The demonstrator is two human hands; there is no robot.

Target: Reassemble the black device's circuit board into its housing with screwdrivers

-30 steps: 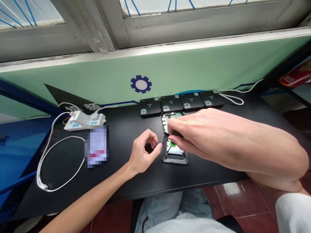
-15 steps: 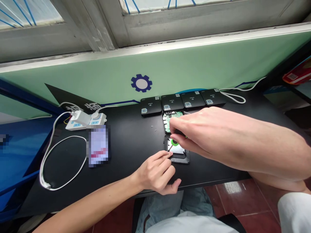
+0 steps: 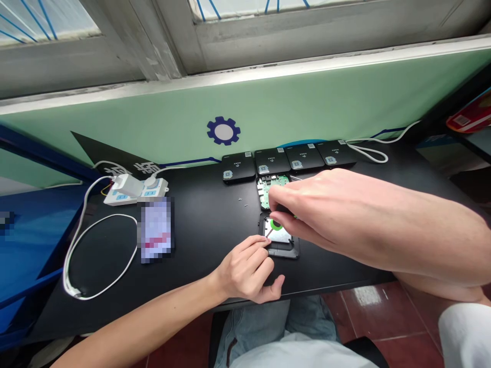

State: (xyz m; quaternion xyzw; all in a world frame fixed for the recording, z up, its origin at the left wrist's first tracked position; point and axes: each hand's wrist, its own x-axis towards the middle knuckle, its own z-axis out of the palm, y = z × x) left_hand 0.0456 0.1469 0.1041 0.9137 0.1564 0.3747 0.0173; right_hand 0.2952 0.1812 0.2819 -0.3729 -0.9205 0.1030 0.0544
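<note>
In my right hand (image 3: 303, 204) is a screwdriver (image 3: 275, 224) with a black and bright green handle, its fingers closed round the grip. The thin shaft slants down to the left edge of a silver plate (image 3: 282, 235) in an open black device cover (image 3: 286, 251). My left hand (image 3: 249, 268) holds nothing; its index fingertip rests at the cover's left side by the screwdriver tip, thumb apart and other fingers bent. Just behind lies a casing with a green circuit board (image 3: 263, 191), partly hidden by my right hand.
Several closed black boxes (image 3: 238, 166) line the back of the black desk (image 3: 199, 225). Tiny screws (image 3: 240, 199) lie left of the board. On the left are a white power strip (image 3: 153, 190), a looped white cable (image 3: 76, 240) and a blurred phone-like object (image 3: 157, 230).
My left hand has shifted very slightly up and left, its fingertip still at the cover. The right hand and screwdriver have barely moved.
</note>
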